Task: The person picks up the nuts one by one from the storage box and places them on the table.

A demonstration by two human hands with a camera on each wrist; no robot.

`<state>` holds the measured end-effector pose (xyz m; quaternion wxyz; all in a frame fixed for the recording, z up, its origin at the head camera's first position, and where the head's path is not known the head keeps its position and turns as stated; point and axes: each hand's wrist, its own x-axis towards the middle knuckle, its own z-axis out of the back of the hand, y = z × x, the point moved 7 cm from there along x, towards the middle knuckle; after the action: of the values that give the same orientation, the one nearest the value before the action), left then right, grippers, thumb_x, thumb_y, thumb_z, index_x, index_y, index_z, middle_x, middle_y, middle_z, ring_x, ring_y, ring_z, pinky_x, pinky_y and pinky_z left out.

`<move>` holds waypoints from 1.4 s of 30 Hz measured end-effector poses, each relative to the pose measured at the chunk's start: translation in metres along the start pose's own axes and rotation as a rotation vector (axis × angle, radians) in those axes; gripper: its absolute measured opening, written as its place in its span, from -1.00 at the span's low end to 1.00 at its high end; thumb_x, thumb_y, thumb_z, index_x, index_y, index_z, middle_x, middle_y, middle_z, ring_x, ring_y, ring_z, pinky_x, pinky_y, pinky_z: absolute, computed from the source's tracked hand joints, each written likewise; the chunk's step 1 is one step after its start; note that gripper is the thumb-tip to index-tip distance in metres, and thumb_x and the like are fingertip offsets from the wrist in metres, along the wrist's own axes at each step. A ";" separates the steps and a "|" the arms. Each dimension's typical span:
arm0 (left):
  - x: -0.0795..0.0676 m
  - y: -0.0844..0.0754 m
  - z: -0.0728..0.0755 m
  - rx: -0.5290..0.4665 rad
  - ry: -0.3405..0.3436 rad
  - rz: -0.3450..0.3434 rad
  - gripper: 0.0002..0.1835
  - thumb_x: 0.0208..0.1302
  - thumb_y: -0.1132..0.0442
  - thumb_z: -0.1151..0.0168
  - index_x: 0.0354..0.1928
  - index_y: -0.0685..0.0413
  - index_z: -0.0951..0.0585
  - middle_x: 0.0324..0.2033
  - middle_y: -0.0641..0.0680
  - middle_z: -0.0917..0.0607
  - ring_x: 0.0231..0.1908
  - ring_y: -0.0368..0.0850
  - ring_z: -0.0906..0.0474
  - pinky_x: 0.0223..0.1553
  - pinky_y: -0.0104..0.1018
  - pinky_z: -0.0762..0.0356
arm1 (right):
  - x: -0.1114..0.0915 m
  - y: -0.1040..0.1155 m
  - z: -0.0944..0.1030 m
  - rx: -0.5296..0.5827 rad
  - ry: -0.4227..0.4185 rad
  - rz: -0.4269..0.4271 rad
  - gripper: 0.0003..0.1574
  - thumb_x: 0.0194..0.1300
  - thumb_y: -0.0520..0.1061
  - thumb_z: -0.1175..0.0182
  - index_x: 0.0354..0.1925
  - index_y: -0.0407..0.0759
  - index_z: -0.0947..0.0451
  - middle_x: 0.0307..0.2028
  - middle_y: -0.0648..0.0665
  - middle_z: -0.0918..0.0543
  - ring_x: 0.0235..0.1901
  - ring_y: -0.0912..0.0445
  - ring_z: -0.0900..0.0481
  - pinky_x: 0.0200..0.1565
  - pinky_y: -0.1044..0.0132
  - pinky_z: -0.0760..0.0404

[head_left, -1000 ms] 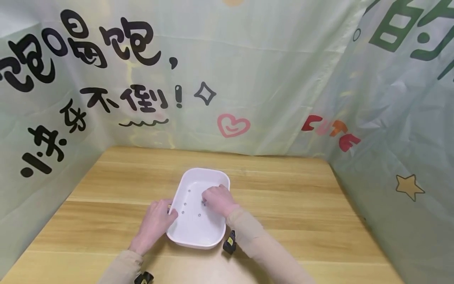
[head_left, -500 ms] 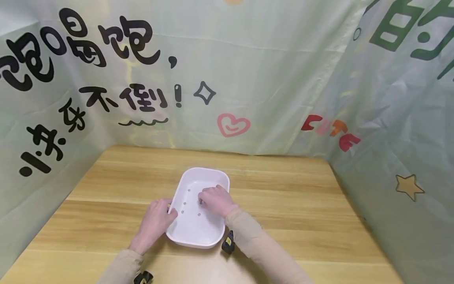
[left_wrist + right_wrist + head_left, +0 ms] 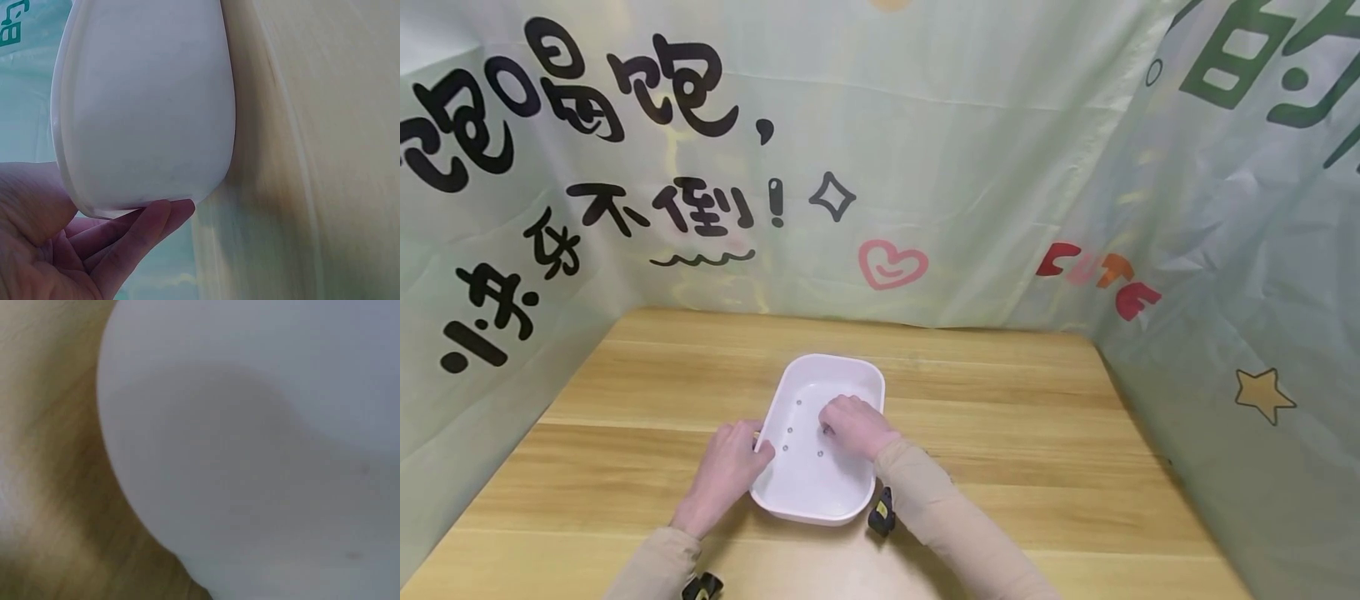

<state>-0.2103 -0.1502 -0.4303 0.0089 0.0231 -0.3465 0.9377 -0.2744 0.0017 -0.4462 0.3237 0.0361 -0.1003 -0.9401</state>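
Observation:
A white plastic basin (image 3: 811, 492) stands on the wooden table. My left hand (image 3: 730, 467) holds its left side, thumb over the rim and fingers under and against the outer wall (image 3: 150, 112), as the left wrist view shows. Inside lie several small round grey pieces (image 3: 820, 454) that look like metal nuts, spread apart on the floor of the basin. My right hand (image 3: 859, 427) is down in the basin at its right side, fingers curled, pinching a small grey nut (image 3: 828, 430) partly hidden by the fingertips. The right wrist view has only the basin's wall (image 3: 219, 456), blurred.
The wooden table (image 3: 1000, 417) reaches around the basin on all sides. Printed cloth (image 3: 970, 167) hangs behind it and at both sides. A black wrist camera (image 3: 882, 512) sits beside the basin's lower right edge, another (image 3: 703, 587) by the left sleeve.
Over the last second my right hand has shifted slightly left and lower within the basin. My left hand keeps its hold, and the loose pieces lie as before.

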 end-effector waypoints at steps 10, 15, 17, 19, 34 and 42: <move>0.000 0.001 -0.001 -0.004 -0.004 0.002 -0.72 0.16 0.43 -0.16 -0.12 0.41 -0.69 -0.36 0.31 -0.78 -0.50 -0.11 -0.64 -0.54 -0.37 -0.54 | -0.004 0.000 0.002 -0.043 -0.019 -0.004 -0.83 0.25 -0.24 -0.29 -0.21 -0.09 -0.78 -0.22 -0.08 -0.78 -0.25 0.13 -0.69 -0.11 0.35 -0.67; 0.000 0.001 -0.001 -0.005 -0.005 0.002 -0.72 0.16 0.42 -0.16 -0.11 0.41 -0.69 -0.38 0.30 -0.78 -0.52 -0.12 -0.63 -0.55 -0.38 -0.53 | -0.004 0.000 0.002 -0.104 -0.029 -0.004 -0.83 0.29 -0.18 -0.26 -0.20 -0.07 -0.77 -0.28 -0.06 -0.71 -0.32 0.15 -0.64 -0.25 0.43 -0.63; 0.000 0.001 -0.001 -0.007 -0.004 0.003 -0.72 0.17 0.42 -0.15 -0.11 0.41 -0.69 -0.38 0.30 -0.77 -0.53 -0.13 -0.62 -0.56 -0.39 -0.53 | -0.004 0.000 0.003 -0.106 -0.034 -0.011 -0.82 0.30 -0.18 -0.24 -0.21 -0.07 -0.77 -0.31 -0.05 -0.67 -0.36 0.17 -0.60 -0.30 0.45 -0.59; 0.000 0.000 -0.001 -0.010 -0.002 0.004 -0.72 0.17 0.42 -0.15 -0.11 0.41 -0.69 -0.38 0.30 -0.77 -0.53 -0.13 -0.62 -0.56 -0.39 -0.52 | -0.004 -0.001 0.004 -0.103 -0.039 -0.015 -0.82 0.31 -0.19 -0.23 -0.21 -0.08 -0.77 -0.32 -0.04 -0.64 -0.38 0.18 -0.57 -0.33 0.46 -0.57; 0.001 0.000 0.000 -0.008 -0.012 -0.012 -0.73 0.16 0.42 -0.15 -0.13 0.40 -0.70 -0.40 0.28 -0.77 -0.53 -0.13 -0.62 -0.55 -0.38 -0.52 | -0.003 -0.002 0.008 0.006 -0.074 -0.023 -0.78 0.37 -0.18 -0.18 -0.30 -0.10 -0.77 -0.33 -0.09 -0.78 -0.47 0.21 -0.55 -0.37 0.44 -0.55; 0.000 -0.001 0.001 -0.005 -0.004 -0.002 -0.73 0.17 0.42 -0.16 -0.12 0.40 -0.69 -0.42 0.26 -0.77 -0.55 -0.15 -0.60 -0.57 -0.38 -0.51 | -0.003 -0.003 0.011 0.104 -0.078 -0.011 -0.77 0.31 -0.26 -0.24 -0.40 -0.07 -0.78 -0.45 -0.02 -0.72 -0.51 0.24 -0.48 -0.41 0.47 -0.48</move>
<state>-0.2103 -0.1500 -0.4292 0.0092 0.0252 -0.3489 0.9368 -0.2751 0.0079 -0.4356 0.3120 0.0167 -0.1612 -0.9362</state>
